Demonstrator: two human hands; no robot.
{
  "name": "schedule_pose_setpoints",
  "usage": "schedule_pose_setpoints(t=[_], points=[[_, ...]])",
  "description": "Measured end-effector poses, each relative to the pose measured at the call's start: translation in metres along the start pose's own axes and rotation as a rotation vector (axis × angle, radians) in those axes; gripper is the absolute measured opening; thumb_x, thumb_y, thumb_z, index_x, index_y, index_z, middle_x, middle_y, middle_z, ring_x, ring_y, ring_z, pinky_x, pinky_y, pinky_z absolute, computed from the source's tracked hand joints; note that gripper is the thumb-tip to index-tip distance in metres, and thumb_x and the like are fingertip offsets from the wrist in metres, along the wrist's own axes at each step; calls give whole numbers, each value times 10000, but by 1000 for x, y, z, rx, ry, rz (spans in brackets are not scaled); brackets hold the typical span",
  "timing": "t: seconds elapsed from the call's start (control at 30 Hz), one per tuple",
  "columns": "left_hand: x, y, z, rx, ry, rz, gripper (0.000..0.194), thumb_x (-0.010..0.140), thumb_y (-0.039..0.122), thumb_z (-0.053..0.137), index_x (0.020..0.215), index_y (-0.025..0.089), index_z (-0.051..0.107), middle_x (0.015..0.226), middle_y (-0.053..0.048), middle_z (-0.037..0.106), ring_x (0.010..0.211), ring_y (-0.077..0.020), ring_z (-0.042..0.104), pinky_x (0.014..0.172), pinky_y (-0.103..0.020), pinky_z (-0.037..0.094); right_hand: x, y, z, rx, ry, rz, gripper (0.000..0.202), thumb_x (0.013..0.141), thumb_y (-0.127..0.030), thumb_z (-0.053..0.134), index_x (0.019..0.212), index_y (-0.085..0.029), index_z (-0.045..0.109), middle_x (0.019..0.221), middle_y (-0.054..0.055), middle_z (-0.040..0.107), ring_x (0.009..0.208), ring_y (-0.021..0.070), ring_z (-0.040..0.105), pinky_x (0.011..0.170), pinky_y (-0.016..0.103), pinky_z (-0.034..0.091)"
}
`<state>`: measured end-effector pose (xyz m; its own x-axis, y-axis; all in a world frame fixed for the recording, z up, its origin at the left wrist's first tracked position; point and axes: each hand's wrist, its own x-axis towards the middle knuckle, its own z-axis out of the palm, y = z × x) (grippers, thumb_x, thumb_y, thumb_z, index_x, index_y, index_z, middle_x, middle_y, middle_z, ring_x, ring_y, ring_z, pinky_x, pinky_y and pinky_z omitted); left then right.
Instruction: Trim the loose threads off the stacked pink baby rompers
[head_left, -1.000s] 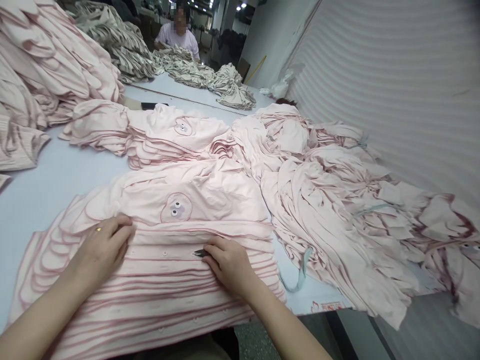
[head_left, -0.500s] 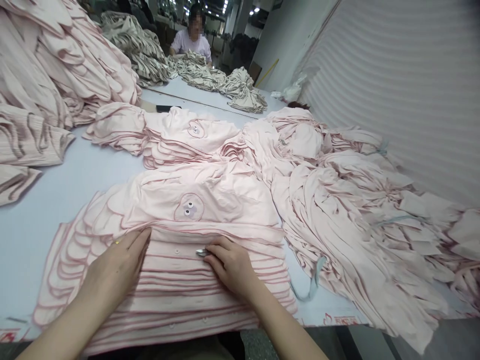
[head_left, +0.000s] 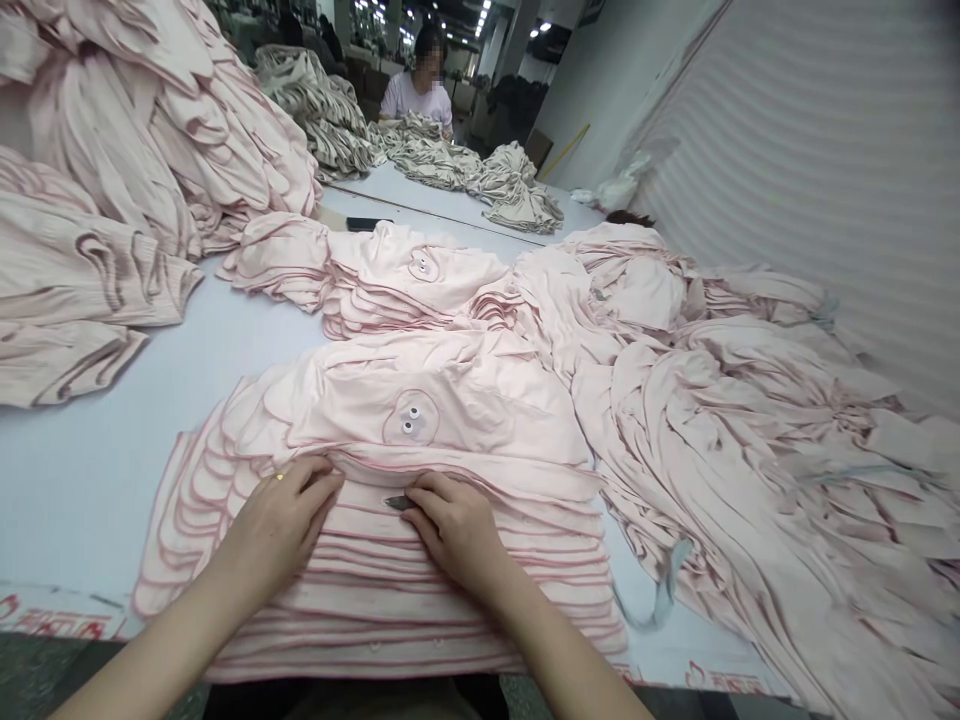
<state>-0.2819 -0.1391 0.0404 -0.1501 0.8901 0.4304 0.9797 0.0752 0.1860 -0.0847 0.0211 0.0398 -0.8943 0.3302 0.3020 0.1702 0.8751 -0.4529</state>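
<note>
Overlapping pale pink garments with darker pink edging lie in a layered stack in front of me. The top garment carries a round face patch with two white eyes. My left hand, with a yellow ring, is closed at the garment's front edge, thumb and fingers pinching the cloth. Between the thumb and fingers of my right hand is a small pair of thread snips; only the pointed metal tip shows, directed left over the cloth. The rest of the tool is hidden in the hand.
A second pink stack lies behind. Loose pink garments cover the right side, with a blue-grey strip hanging there. A tall pink heap stands at left. Grey garments and a person are at the far end.
My left hand has gone from lying flatter on the stack to a pinch at the garment's edge. The snips' tip has turned slightly. The whole view has shifted, moving the scene rightward.
</note>
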Motion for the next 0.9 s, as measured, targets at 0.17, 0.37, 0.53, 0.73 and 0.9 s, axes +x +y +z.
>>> schedule_pose_setpoints(t=[0.17,0.37,0.53,0.73,0.9], points=[[3,5,6,8,-7,8,196,924,157,436,879,193,623,974,-65,622,849,-177,607,705,-297,480,1,-2,7,10,10,38,173,967,-253,536,958,-196,699,948,42,678,798,164,626,708,271,456],[0,2,6,-111,17,-125,194,950,167,376,852,186,543,803,-28,570,749,-159,571,700,-292,468,13,-24,15,101,12,122,152,959,-263,550,969,-209,692,953,40,668,840,159,636,742,255,487],[-3,-2,6,-167,30,-123,176,936,127,377,841,195,507,802,-20,543,756,-161,547,701,-292,450,33,-48,29,-4,-40,128,103,926,-241,584,932,-204,680,972,39,663,819,170,632,717,269,485],[-2,-3,13,-121,40,-111,196,886,61,367,826,185,506,796,-32,522,737,-177,525,670,-310,442,44,-57,47,-173,-32,76,94,921,-236,584,883,-192,658,930,51,657,765,179,610,657,282,447],[-7,-8,-4,-221,-38,-60,185,912,126,403,957,187,572,950,-59,619,902,-171,598,792,-297,505,32,-53,33,-108,-8,115,89,922,-238,576,940,-198,653,966,52,656,817,180,619,697,279,450]])
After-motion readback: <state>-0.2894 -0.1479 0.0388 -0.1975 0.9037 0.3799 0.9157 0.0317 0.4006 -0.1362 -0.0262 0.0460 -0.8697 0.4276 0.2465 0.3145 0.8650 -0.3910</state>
